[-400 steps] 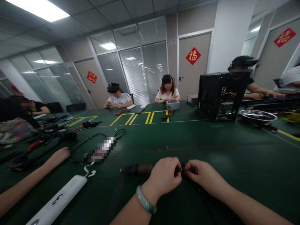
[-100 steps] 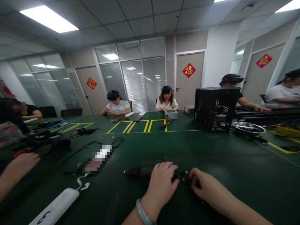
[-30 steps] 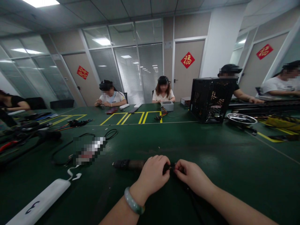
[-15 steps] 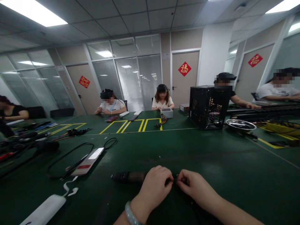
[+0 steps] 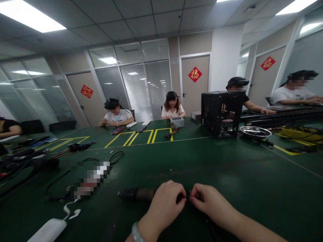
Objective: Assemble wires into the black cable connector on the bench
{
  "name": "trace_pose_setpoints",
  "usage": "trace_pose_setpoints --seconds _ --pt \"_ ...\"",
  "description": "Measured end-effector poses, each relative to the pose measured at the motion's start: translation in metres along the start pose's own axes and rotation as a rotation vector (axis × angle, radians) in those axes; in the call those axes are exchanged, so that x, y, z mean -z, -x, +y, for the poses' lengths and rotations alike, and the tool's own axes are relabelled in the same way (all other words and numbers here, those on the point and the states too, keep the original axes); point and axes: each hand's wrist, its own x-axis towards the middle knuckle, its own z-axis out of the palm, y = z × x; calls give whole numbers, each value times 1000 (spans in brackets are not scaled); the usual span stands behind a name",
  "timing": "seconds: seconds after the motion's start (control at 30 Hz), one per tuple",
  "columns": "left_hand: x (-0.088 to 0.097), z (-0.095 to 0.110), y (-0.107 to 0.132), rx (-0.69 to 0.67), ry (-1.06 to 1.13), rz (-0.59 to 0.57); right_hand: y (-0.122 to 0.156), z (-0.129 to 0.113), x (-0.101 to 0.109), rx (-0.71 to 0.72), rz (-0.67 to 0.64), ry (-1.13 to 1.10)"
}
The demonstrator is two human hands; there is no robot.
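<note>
My left hand [image 5: 168,205] is closed in a pinch at the front middle of the green table [image 5: 141,164], a pale bangle on its wrist. Close to its fingertips, my right hand [image 5: 210,201] is pinched too. Something small and dark sits between the two sets of fingertips, too hidden to name. A dark cylindrical tool [image 5: 137,194], looking like an electric screwdriver, lies on its side with its tip to the left. My left hand covers its other end. Beneath my right forearm runs a dark, cable-like thing, hard to make out.
A white device with a strap [image 5: 49,230] and a blurred flat object [image 5: 93,179] with a black cable lie at left. Dark tools and wires [image 5: 30,161] crowd further left. Across stand a black computer case [image 5: 219,114], a metal bowl [image 5: 255,132] and a grey power supply [image 5: 177,122]. Several people sit around.
My view has shifted slightly, so the background sits a little further left. Both hands keep their pinch and their fingertips remain close together. The dark tool stays on the table.
</note>
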Motion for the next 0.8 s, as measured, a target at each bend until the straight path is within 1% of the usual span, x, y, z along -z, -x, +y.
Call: trace_pose_setpoints --seconds 0.17,0.37,0.5,0.63,0.8 --pt "-1 0 -1 1 6 12 0 0 0 0 18 -2" --pt "-5 -1 -1 -1 -9 26 -2 0 -6 12 52 13" --pt "-5 1 0 9 -11 43 -2 -2 -5 18 28 1" --pt "-3 4 0 26 -12 47 1 -3 1 -28 -34 14" --pt "-4 5 0 39 -8 41 3 -5 3 -35 -26 12"
